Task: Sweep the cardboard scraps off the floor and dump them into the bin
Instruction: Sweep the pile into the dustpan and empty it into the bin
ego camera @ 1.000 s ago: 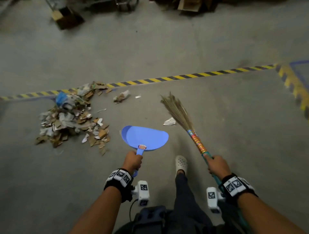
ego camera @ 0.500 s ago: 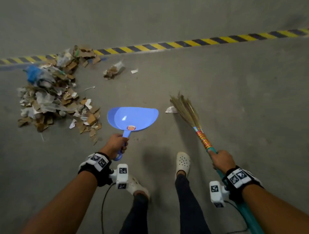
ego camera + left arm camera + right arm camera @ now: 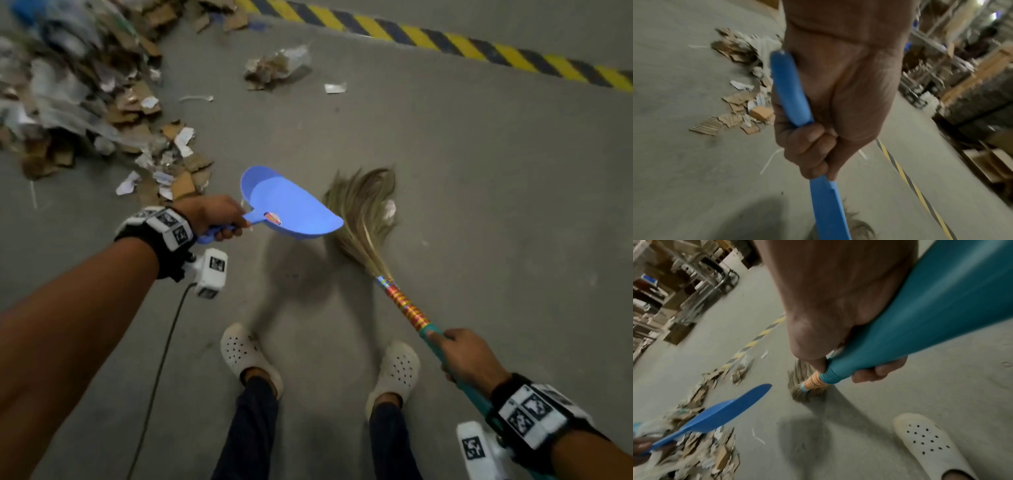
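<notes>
Hands: left hand (image 3: pixel 215 215) is wrapped round the handle of the blue dustpan (image 3: pixel 291 209); right hand (image 3: pixel 467 356) is clamped on the teal shaft of the broom (image 3: pixel 363 219), and both grips look firm.
Dustpan: it hangs tilted in the air, its shadow on the floor (image 3: pixel 479 205) below, lip just beside the bristles and not down flat. Nothing lies in it.
Broom: bristles are splayed on the concrete at 12 o'clock from the feet, with one small white scrap (image 3: pixel 388 209) caught at their right edge.
Scraps: the main pile of cardboard scraps (image 3: pixel 102 102) sits at 10 o'clock, well apart from the bristles; a crumpled clump (image 3: pixel 274 65) and a white bit (image 3: pixel 335 87) lie loose toward 12, near the striped floor tape (image 3: pixel 445 41).
Bin: none in view, so the dumping spot can't be placed.
Risk, pan: unless the lip goes flat on the floor, I reckon scraps will slide under it.
Risk, sweep: a hard flick could scatter light paper past the tape.
Risk, footing: white clogs (image 3: pixel 246 353) stand close behind the broom, and the cable (image 3: pixel 161 359) off the left wrist dangles near them, so it could snag.
</notes>
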Demonstrator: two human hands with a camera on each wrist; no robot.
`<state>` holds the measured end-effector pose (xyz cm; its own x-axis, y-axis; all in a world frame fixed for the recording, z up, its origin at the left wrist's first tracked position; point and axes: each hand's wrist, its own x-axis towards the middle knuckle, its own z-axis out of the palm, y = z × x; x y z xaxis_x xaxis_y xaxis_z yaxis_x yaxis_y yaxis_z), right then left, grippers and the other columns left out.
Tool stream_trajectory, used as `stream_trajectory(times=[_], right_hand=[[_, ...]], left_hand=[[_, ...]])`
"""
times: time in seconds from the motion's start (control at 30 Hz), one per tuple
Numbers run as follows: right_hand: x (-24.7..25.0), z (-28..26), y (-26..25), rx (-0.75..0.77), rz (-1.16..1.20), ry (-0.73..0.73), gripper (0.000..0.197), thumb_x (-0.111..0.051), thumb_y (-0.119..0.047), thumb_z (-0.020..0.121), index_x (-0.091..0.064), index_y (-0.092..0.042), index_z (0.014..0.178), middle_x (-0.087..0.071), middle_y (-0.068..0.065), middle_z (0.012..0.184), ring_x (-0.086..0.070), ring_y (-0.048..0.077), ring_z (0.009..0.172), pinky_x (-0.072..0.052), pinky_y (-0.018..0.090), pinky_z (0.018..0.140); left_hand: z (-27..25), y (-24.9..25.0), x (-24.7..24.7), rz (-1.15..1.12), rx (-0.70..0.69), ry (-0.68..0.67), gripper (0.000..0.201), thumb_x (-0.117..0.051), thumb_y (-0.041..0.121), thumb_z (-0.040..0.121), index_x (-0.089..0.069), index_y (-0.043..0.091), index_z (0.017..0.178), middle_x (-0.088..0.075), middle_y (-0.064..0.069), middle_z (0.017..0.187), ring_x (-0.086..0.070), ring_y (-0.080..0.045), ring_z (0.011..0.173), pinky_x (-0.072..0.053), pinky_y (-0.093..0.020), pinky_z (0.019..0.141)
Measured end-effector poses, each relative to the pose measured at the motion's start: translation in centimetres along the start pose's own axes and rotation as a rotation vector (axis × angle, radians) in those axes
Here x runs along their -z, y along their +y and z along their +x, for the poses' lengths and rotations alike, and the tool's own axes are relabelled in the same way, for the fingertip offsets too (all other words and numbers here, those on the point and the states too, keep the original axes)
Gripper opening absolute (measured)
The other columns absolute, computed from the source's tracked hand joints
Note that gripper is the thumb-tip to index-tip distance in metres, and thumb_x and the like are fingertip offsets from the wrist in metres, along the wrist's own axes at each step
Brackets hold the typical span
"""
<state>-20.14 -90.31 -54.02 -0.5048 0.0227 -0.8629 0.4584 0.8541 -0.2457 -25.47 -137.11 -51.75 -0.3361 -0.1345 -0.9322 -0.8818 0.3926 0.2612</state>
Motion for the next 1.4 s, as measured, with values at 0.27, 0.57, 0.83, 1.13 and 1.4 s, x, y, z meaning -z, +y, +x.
stream_trajectory(times=[0.27,0.57,0.83,1.13,1.4], right_hand=[[-4.1,2.5,-11.8,0.187,0.07,0.02,0.039,-0.057,-0.038,0.093,-0.062,-0.005,0.073,-0.059,0.01,0.053,-0.054,0.02,0.04,-0.042,0.026,0.04],[-2.7,1.1,-18.8,0.257,0.114,0.187,0.034,-0.056,-0.035,0.094,-0.062,-0.008,0.074,-0.056,0.009,0.053,-0.051,0.019,0.041,-0.043,0.029,0.042],[0.4,1.8,-29.0,0.363,0.066,0.364,0.037,-0.055,-0.032,0.096,-0.059,-0.003,0.074,-0.057,0.013,0.053,-0.053,0.023,0.04,-0.044,0.032,0.042],[-0.8,14.3,-40.9,0.312,0.001,0.354,0.045,-0.052,-0.037,0.095,-0.054,-0.003,0.066,-0.058,0.015,0.052,-0.055,0.026,0.042,-0.047,0.029,0.045],[-8.7,18.0,-43.9,0.427,-0.33,0.047,0.04,-0.048,-0.044,0.096,-0.054,-0.011,0.074,-0.06,0.008,0.055,-0.056,0.021,0.042,-0.043,0.025,0.04]], left_hand=[[3.8,-5.0,12.3,-0.067,0.055,-0.019,0.016,-0.049,0.006,0.093,-0.041,0.007,0.08,-0.041,-0.004,0.047,-0.03,-0.004,0.026,-0.024,-0.012,0.029],[4.9,-4.8,22.3,-0.151,-0.155,0.316,0.013,-0.051,0.007,0.095,-0.054,-0.001,0.086,-0.049,-0.006,0.042,-0.038,-0.011,0.028,-0.032,-0.016,0.038],[0.9,-6.4,28.2,-0.31,-0.267,0.492,0.02,-0.056,0.012,0.092,-0.049,0.003,0.075,-0.042,-0.012,0.059,-0.035,-0.021,0.048,-0.029,-0.027,0.05],[7.0,-10.5,28.9,-0.438,-0.204,0.606,0.023,-0.053,0.015,0.093,-0.051,0.0,0.075,-0.045,-0.014,0.056,-0.037,-0.02,0.044,-0.031,-0.025,0.049],[11.6,-18.5,23.2,-0.608,-0.108,0.626,0.033,-0.058,0.034,0.087,-0.05,0.006,0.069,-0.04,-0.009,0.048,-0.033,-0.019,0.04,-0.027,-0.02,0.044]])
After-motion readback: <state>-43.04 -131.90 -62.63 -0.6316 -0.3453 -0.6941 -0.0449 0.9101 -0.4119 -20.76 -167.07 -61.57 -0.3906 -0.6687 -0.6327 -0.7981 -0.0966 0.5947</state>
